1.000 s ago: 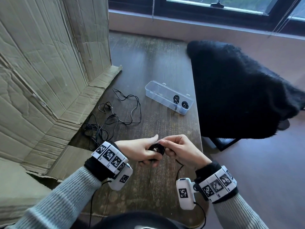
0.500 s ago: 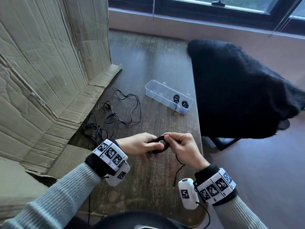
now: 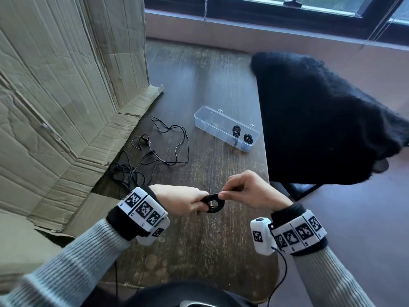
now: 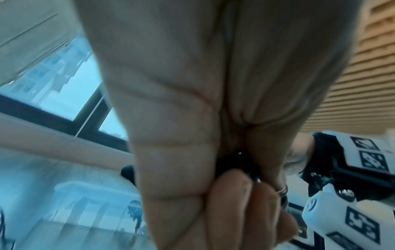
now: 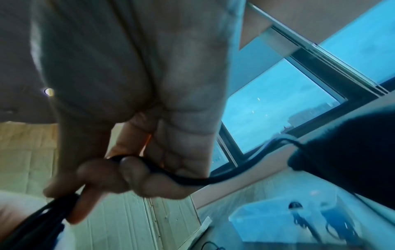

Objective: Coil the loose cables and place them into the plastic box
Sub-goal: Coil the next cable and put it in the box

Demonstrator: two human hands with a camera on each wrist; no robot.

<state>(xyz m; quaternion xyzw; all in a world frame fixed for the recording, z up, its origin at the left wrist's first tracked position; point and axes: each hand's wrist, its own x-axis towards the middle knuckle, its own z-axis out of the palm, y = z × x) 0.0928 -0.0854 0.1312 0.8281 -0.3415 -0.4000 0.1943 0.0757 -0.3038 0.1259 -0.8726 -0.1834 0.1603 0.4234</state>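
Note:
A small black cable coil (image 3: 213,203) is held above the dark wooden table (image 3: 199,85) between both hands. My left hand (image 3: 183,201) grips the coil's left side with curled fingers. My right hand (image 3: 245,192) pinches the cable at the coil's right rim; in the right wrist view the cable (image 5: 188,180) runs under my fingertips (image 5: 132,167). The clear plastic box (image 3: 225,127) stands open further back, with two coiled cables (image 3: 242,135) at its right end. Loose black cables (image 3: 155,151) lie tangled on the table to the left.
A large creased cardboard sheet (image 3: 55,96) leans along the left side. A black fluffy cloth (image 3: 321,120) covers a chair just beyond the table's right edge. A window runs along the back wall.
The loose tail that hung below my right hand is gone from view, and the coil now lies flatter between my hands. My right hand has risen slightly.

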